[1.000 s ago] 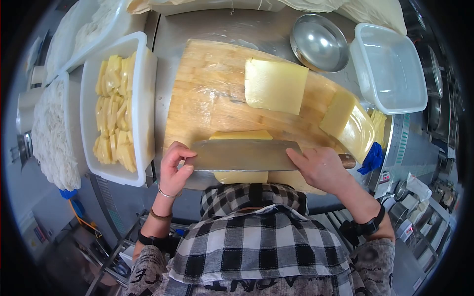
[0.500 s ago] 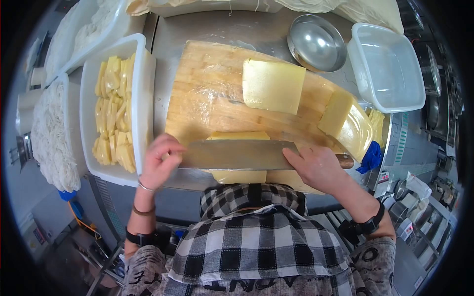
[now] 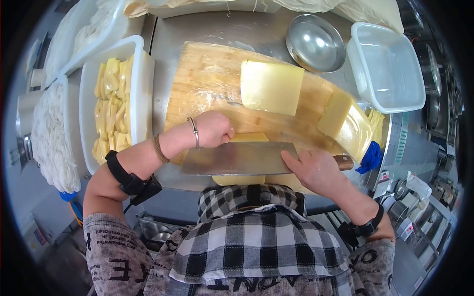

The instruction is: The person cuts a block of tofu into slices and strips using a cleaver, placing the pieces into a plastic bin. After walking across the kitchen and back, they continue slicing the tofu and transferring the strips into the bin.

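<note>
A broad cleaver [image 3: 234, 158] lies flat across a pale yellow slab [image 3: 240, 179] at the near edge of the wooden cutting board [image 3: 207, 89]. My right hand [image 3: 316, 170] grips the cleaver at its handle end. My left hand [image 3: 213, 129] is curled just beyond the blade's far edge, resting on the yellow slab [image 3: 249, 137] where it shows past the blade. A thin yellow sheet [image 3: 271, 87] lies flat further back on the board. A thicker yellow block [image 3: 348, 123] sits at the board's right end.
A white tub [image 3: 140, 106] full of cut yellow pieces [image 3: 112, 111] stands left of the board. A tray of white noodles [image 3: 49, 135] is further left. A steel bowl [image 3: 316, 43] and an empty clear container [image 3: 387, 66] stand at the back right. A blue cloth [image 3: 371, 158] lies at right.
My left hand left the cleaver's left end, swung out to the left, then came over the blade to rest on the slab beyond it. The cleaver and right hand barely moved.
</note>
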{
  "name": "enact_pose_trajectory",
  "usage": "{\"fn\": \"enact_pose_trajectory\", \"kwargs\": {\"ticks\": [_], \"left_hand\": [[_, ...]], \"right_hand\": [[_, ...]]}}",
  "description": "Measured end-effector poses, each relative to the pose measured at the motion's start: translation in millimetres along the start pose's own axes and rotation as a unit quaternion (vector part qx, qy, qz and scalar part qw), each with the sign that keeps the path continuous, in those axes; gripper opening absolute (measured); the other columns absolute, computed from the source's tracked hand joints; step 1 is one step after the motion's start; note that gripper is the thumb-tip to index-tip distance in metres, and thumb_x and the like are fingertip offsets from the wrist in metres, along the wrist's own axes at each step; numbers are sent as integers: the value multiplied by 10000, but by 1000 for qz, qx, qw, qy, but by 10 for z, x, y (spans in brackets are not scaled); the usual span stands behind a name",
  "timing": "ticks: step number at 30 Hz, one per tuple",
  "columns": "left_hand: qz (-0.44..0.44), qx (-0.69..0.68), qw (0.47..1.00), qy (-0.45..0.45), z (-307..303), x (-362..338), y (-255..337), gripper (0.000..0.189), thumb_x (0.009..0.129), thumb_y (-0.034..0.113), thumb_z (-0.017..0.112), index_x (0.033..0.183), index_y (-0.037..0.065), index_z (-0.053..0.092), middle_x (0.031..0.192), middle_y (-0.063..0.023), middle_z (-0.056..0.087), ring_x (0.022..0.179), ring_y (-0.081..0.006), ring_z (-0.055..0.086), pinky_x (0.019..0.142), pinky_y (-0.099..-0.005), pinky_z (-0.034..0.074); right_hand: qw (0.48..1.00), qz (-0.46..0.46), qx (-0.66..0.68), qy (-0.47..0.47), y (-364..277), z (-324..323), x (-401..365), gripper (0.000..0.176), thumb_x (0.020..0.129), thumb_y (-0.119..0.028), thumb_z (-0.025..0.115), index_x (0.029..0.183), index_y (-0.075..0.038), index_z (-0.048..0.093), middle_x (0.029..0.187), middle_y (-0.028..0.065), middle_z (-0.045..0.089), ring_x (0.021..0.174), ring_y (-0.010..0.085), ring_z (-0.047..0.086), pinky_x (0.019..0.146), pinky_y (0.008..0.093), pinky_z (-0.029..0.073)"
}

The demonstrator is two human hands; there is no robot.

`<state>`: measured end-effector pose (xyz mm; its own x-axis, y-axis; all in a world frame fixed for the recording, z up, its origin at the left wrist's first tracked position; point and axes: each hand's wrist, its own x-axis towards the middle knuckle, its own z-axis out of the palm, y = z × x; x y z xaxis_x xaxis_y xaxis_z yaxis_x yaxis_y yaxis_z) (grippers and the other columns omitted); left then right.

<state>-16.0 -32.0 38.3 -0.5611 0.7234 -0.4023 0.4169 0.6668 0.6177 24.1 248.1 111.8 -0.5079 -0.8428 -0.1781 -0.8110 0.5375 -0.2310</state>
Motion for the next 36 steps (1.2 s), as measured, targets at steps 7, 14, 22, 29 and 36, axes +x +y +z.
{"fn": "enact_pose_trajectory", "kwargs": {"ticks": [7,14,22,29,36], "left_hand": [[38,43,998,2,-28,56,6,61,621,88,551,646,81,607,580,-114,545,571,-293,540,528,-366,430],[25,-20,999,11,25,74,-58,68,602,90,582,660,72,612,619,-109,575,567,-275,555,525,-342,444],[59,-12,998,23,25,98,-52,55,603,87,579,650,80,606,608,-104,571,559,-269,551,517,-342,438],[44,-32,997,57,58,114,-88,33,583,75,570,607,83,592,577,-84,557,539,-255,542,502,-330,432],[36,-42,997,62,31,118,-76,34,578,72,576,603,83,598,581,-83,564,534,-235,553,501,-312,437]], "right_hand": [[1000,-1,12,0,20,-19,23,385,644,-86,531,1028,-60,539,606,62,458,510,215,498,464,327,400],[1000,-2,6,-8,25,-26,41,380,651,-89,529,1030,-58,535,605,60,471,512,210,504,461,321,400],[1000,0,9,-16,29,-27,53,374,656,-89,526,1028,-60,538,614,62,479,516,206,509,462,316,403],[999,18,3,-26,57,-21,74,361,663,-79,532,1024,-74,534,668,80,499,523,215,525,448,317,418],[999,30,5,-19,86,-33,127,336,672,-86,543,1002,-30,521,613,92,518,509,210,554,421,309,422]]}}
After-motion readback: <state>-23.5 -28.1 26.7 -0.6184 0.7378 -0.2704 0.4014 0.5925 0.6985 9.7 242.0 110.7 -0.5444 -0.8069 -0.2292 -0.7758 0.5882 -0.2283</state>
